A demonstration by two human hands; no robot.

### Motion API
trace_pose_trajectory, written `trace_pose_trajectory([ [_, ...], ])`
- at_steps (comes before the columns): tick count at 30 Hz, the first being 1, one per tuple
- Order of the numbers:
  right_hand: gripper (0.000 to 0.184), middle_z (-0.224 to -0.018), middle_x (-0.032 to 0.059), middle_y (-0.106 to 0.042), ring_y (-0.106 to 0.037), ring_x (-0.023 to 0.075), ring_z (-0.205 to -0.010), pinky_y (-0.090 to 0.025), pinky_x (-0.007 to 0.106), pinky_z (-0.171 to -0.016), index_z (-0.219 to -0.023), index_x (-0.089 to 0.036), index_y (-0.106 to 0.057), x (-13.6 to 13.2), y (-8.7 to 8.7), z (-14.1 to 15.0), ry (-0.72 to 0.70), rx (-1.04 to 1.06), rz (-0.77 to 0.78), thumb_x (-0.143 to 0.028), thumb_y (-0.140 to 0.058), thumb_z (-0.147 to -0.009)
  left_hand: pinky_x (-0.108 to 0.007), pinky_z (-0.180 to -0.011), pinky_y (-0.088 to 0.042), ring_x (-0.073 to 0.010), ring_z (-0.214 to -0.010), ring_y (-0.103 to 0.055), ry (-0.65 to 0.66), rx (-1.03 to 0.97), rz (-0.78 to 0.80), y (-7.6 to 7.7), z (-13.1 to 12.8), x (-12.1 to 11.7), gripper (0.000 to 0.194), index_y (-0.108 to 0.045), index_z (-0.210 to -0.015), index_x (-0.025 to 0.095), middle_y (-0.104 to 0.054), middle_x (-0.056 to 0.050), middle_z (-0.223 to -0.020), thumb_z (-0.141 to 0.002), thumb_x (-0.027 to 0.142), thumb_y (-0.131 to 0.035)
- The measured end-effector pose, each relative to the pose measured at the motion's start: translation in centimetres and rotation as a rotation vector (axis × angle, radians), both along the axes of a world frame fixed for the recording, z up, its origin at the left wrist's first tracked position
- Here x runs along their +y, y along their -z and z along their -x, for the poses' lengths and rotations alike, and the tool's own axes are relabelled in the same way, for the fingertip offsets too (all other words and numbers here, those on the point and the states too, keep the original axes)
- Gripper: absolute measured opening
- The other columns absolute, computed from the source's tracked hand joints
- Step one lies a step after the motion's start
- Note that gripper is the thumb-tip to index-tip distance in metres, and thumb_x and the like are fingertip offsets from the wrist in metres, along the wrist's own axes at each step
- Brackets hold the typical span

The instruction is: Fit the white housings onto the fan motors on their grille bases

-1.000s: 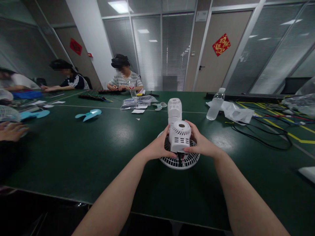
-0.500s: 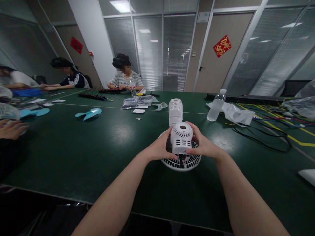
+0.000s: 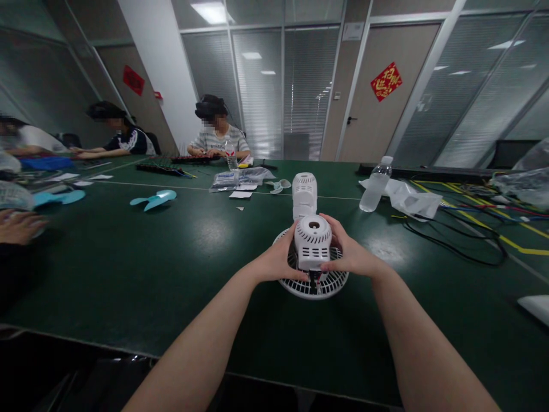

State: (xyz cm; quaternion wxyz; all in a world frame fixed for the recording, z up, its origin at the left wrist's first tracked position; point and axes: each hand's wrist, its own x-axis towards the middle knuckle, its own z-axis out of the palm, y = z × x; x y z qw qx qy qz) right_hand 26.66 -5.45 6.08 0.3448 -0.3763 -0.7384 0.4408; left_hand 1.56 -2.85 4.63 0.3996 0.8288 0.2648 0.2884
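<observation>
A white fan motor housing (image 3: 313, 241) stands upright on a round white fan grille (image 3: 311, 286) that lies flat on the green table (image 3: 171, 257). My left hand (image 3: 277, 258) wraps the housing's left side. On its right side my right hand (image 3: 349, 253) grips it with thumb and fingers. Dark wires show under the housing at the grille's middle. A second white housing part (image 3: 304, 194) stands just behind, apart from my hands.
A clear water bottle (image 3: 371, 184) and crumpled white plastic (image 3: 414, 197) lie to the right, with black cables (image 3: 454, 234) beyond. A cyan fan blade (image 3: 153, 199) lies at left. Plastic bags (image 3: 244, 177) sit mid-table. Other people sit at the far left, one hand (image 3: 19, 226) at the left edge.
Both hands keep their hold on the housing; it has shifted only slightly over the grille. The view has moved a little.
</observation>
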Motion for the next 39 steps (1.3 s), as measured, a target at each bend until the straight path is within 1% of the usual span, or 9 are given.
trace_pose_trajectory([
  [7, 0.121, -0.157, 0.0134, -0.035, -0.045, 0.04, -0.141, -0.04, 0.064, -0.114, -0.155, -0.036, -0.012, 0.0, 0.0, -0.1, -0.003, 0.026, 0.001, -0.031, -0.091, -0.063, -0.065, -0.122, -0.023, -0.0403, -0.149, -0.03, -0.07, 0.025, 0.002, 0.2, 0.0, -0.1, 0.129, -0.012, -0.159, 0.03, -0.027, -0.015, -0.163, -0.058, 0.041, -0.092],
  [15, 0.12, -0.158, 0.0116, -0.035, -0.044, 0.039, -0.141, -0.04, 0.064, -0.114, -0.154, -0.038, -0.014, -0.1, 0.0, -0.1, -0.007, 0.038, 0.017, -0.029, -0.091, -0.062, -0.064, -0.119, -0.03, -0.0404, -0.146, -0.035, -0.072, -0.008, 0.003, -0.1, 0.0, -0.2, 0.128, -0.016, -0.158, 0.029, -0.034, -0.015, -0.16, -0.056, 0.04, -0.093],
  [21, 0.127, -0.158, 0.0135, -0.035, -0.04, 0.0415, -0.144, -0.034, 0.069, -0.115, -0.158, -0.038, -0.003, -0.2, -0.1, -0.2, -0.006, -0.023, 0.013, -0.03, -0.089, -0.065, -0.065, -0.12, -0.027, -0.0403, -0.148, -0.033, -0.067, 0.008, 0.003, 0.1, 0.0, -0.1, 0.126, -0.017, -0.158, 0.029, -0.033, -0.015, -0.161, -0.057, 0.042, -0.092],
  [24, 0.128, -0.16, 0.0127, -0.033, -0.038, 0.0404, -0.145, -0.034, 0.066, -0.116, -0.158, -0.037, -0.005, -0.2, -0.1, -0.2, -0.012, 0.008, 0.024, -0.031, -0.091, -0.063, -0.066, -0.119, -0.026, -0.041, -0.147, -0.033, -0.068, 0.02, -0.019, 0.4, -0.1, 0.1, 0.125, -0.018, -0.158, 0.028, -0.033, -0.016, -0.16, -0.058, 0.044, -0.091],
  [26, 0.127, -0.16, 0.0125, -0.032, -0.038, 0.0397, -0.146, -0.033, 0.064, -0.117, -0.157, -0.036, -0.007, -0.2, -0.2, -0.1, -0.031, 0.045, 0.032, -0.031, -0.091, -0.062, -0.066, -0.12, -0.024, -0.0412, -0.148, -0.031, -0.066, 0.025, -0.051, 0.7, -0.2, 0.2, 0.127, -0.015, -0.159, 0.028, -0.031, -0.016, -0.161, -0.058, 0.046, -0.091],
  [30, 0.125, -0.162, 0.0109, -0.031, -0.036, 0.0392, -0.147, -0.032, 0.063, -0.118, -0.156, -0.037, -0.011, -0.2, -0.3, 0.0, -0.057, 0.068, 0.031, -0.032, -0.091, -0.061, -0.067, -0.122, -0.017, -0.0437, -0.151, -0.022, -0.054, 0.049, -0.088, 1.3, -0.2, 0.4, 0.141, 0.001, -0.16, 0.028, -0.022, -0.017, -0.165, -0.056, 0.048, -0.091],
  [33, 0.125, -0.162, 0.0114, -0.031, -0.037, 0.0391, -0.147, -0.033, 0.063, -0.118, -0.157, -0.037, -0.011, -0.3, -0.4, 0.1, -0.062, 0.043, 0.034, -0.032, -0.092, -0.061, -0.07, -0.121, -0.015, -0.0459, -0.151, -0.019, -0.059, 0.077, -0.081, 1.7, -0.1, 0.5, 0.148, 0.01, -0.16, 0.029, -0.018, -0.018, -0.166, -0.054, 0.049, -0.092],
  [36, 0.127, -0.162, 0.0111, -0.031, -0.035, 0.0389, -0.148, -0.03, 0.064, -0.119, -0.158, -0.037, -0.006, -0.4, -0.4, 0.1, -0.051, 0.01, 0.036, -0.033, -0.09, -0.064, -0.071, -0.12, -0.016, -0.0464, -0.151, -0.021, -0.074, 0.077, -0.077, 1.6, -0.1, 0.4, 0.147, 0.01, -0.159, 0.031, -0.02, -0.017, -0.165, -0.055, 0.049, -0.092],
  [39, 0.125, -0.165, 0.0086, -0.026, -0.028, 0.038, -0.151, -0.024, 0.063, -0.122, -0.159, -0.039, -0.002, -0.3, -0.1, 0.2, -0.033, -0.007, 0.027, -0.034, -0.088, -0.069, -0.069, -0.121, -0.018, -0.044, -0.151, -0.023, -0.068, 0.035, -0.078, 1.2, -0.1, 0.3, 0.142, 0.004, -0.16, 0.03, -0.022, -0.016, -0.165, -0.056, 0.047, -0.092],
])
